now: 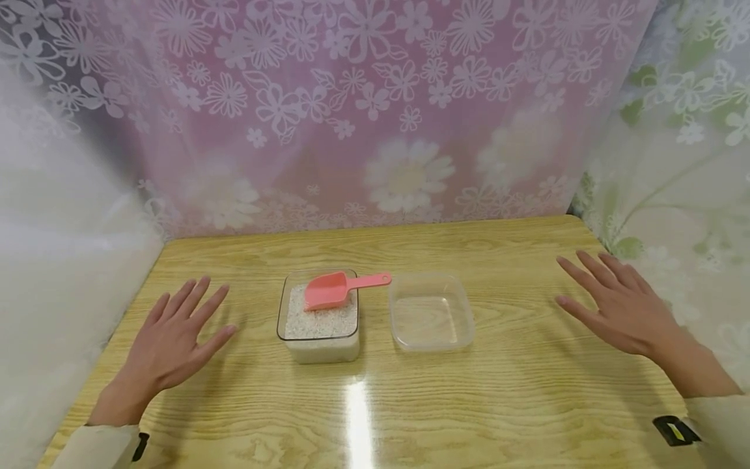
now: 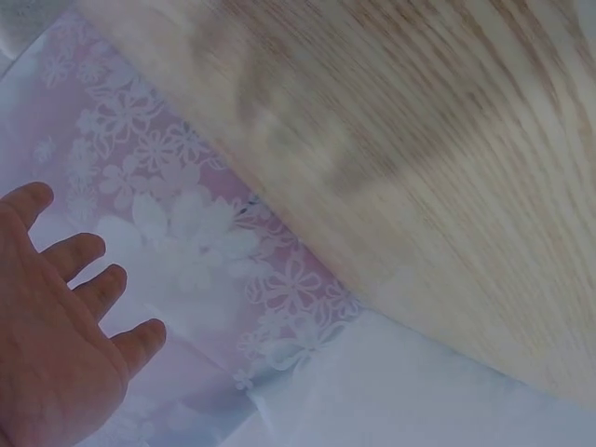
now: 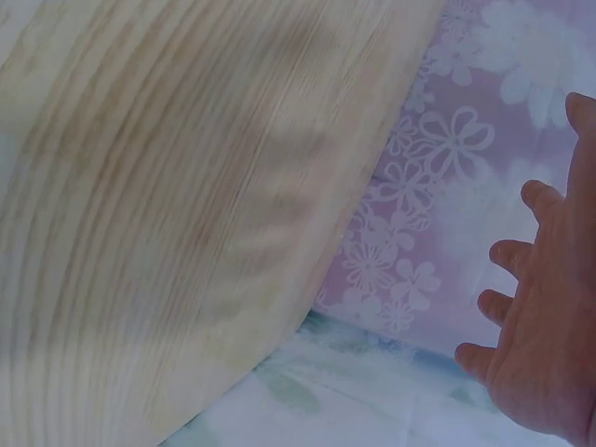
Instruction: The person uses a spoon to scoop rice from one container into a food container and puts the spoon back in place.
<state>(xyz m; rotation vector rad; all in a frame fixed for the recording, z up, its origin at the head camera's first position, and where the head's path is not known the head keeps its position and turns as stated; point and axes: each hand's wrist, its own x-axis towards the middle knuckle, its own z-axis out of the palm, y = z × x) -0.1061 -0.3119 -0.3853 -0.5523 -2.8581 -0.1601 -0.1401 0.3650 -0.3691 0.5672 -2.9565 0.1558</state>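
My left hand (image 1: pixel 170 345) hovers over the table's left side with its fingers spread and nothing in it. On the far right, my right hand (image 1: pixel 624 309) is held the same way, fingers apart and holding nothing. Between them stands a clear square container (image 1: pixel 324 350) filled with white rice-like grains (image 1: pixel 319 324). A pink scoop (image 1: pixel 328 292) lies on the grains, its handle pointing right over the rim. Just right of it sits a second clear plastic container (image 1: pixel 430 319) with nothing inside. In the wrist views the left palm (image 2: pixel 56 354) and right palm (image 3: pixel 549 345) show bare.
The wood-grain table (image 1: pixel 515 391) carries both containers near its middle. A pink flowered curtain (image 1: pixel 328 163) hangs behind its back edge. White sheeting (image 1: pixel 64 260) borders the left side and a green-leafed curtain (image 1: pixel 685 195) the right.
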